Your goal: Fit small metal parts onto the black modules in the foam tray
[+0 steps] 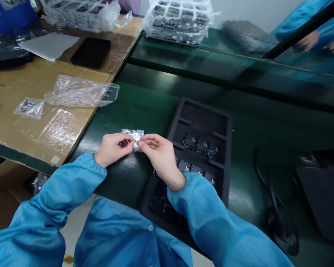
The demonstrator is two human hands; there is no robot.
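My left hand (113,148) and my right hand (160,152) meet fingertip to fingertip over the green bench. Both pinch at a small clear plastic bag (133,133), which shows beyond and between the fingers. A tiny dark speck appears where the fingertips join; what it is I cannot make out. Under my right forearm lies a black foam tray (226,163). Several small black parts with metal pins (202,147) sit in its compartments, and my sleeve hides some of the tray.
On the cardboard-covered table at left lie a crumpled clear bag (75,92), a small bag of tiny parts (30,106), a black pad (91,52) and white paper (51,44). Wrapped tray stacks (179,20) stand behind. Black cables (272,196) lie right. A co-worker's hands (310,40) show far right.
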